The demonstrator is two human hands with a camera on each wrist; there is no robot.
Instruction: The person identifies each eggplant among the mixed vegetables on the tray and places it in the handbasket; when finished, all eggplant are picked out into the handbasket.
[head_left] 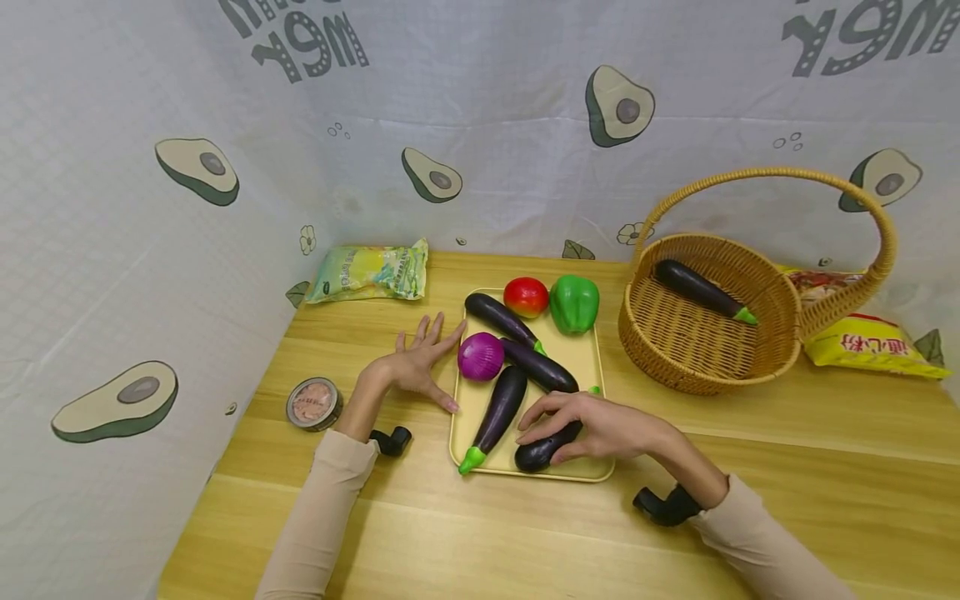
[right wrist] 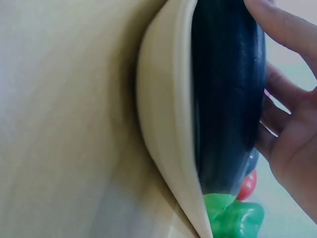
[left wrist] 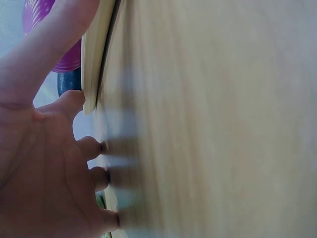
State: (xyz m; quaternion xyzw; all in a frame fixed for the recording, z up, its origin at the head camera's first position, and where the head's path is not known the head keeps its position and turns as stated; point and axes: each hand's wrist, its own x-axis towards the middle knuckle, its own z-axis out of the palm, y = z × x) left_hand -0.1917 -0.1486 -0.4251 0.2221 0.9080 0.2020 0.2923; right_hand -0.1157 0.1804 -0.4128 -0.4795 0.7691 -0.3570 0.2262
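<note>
My left hand (head_left: 414, 364) is spread out on the wooden table at the left side of a cream tray (head_left: 468, 417), thumb and index fingertips right at its rim. With curved fingers and thumb on opposite sides, my right hand (head_left: 600, 425) grips an eggplant (head_left: 536, 454) in the tray's near right corner. The right wrist view shows this dark eggplant (right wrist: 228, 99) lying along the tray wall (right wrist: 166, 94). Other eggplants (head_left: 501, 408) lie in the tray with a purple onion (head_left: 481, 357), a red mango-like fruit (head_left: 527, 297) and a green bell pepper (head_left: 574, 304).
A wicker basket (head_left: 637, 342) with a tall handle stands at the right, one eggplant (head_left: 701, 287) inside. Behind it lie a yellow packet (head_left: 870, 346) and another bag. A green-yellow packet (head_left: 367, 272) lies back left, a round tin (head_left: 313, 403) nearer. A patterned curtain (head_left: 510, 167) hangs behind.
</note>
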